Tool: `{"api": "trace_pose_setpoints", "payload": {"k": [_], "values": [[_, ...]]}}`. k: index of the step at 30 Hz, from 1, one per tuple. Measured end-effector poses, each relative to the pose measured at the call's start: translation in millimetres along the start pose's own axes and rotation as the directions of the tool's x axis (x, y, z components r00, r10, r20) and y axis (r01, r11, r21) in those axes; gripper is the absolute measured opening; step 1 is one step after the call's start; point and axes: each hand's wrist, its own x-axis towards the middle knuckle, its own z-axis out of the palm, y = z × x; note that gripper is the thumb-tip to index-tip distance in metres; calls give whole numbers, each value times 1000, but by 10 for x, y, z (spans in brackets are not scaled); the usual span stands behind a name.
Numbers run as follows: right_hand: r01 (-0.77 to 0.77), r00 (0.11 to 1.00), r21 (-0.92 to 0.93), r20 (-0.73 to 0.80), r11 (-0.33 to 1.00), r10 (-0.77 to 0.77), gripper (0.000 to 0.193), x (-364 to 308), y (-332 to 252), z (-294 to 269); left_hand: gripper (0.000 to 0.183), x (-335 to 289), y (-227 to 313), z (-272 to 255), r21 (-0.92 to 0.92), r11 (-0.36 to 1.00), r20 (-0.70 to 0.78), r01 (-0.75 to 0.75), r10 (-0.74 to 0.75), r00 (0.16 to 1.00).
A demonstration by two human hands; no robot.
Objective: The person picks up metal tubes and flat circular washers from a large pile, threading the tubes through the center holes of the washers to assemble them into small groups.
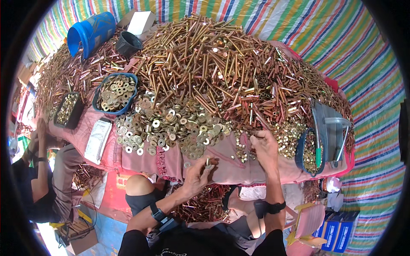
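My left hand [198,176] is closed over the cloth's near edge. Between its thumb and fingers is a small brass-coloured washer [208,162], seen nearly edge-on. To the right, my right hand [265,147] has its fingers drawn together beside the scattered small nuts [241,147]; what they hold, if anything, is hidden. Ahead of my left hand spreads a heap of flat washers [171,128]. A bigger pile of nuts [292,136] lies to the right of my right hand. Behind both rises a large mound of long metal bolts and sleeves [205,72].
A blue tub of washers [95,96], a dark tray of nuts [77,114] and a white packet [98,141] stand left. At right are a blue tub [300,155] with a green-handled tool and a grey scoop-like bin [329,132]. Another person's arm [41,147] reaches in at far left.
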Motion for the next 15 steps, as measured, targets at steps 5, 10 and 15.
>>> {"api": "trace_pose_setpoints", "payload": {"k": [5,10,15], "values": [[-130,980,526,196,841,29,18,-310,-287,424,31,34,61,7,72,996,-10,-45,45,999],[-66,972,513,225,856,-60,32,-509,-460,725,30,2,100,-17,123,992,-10,16,-15,1000],[129,973,451,116,883,-202,53,-589,-434,816,33,-13,59,15,86,996,-31,-26,28,999]]}}
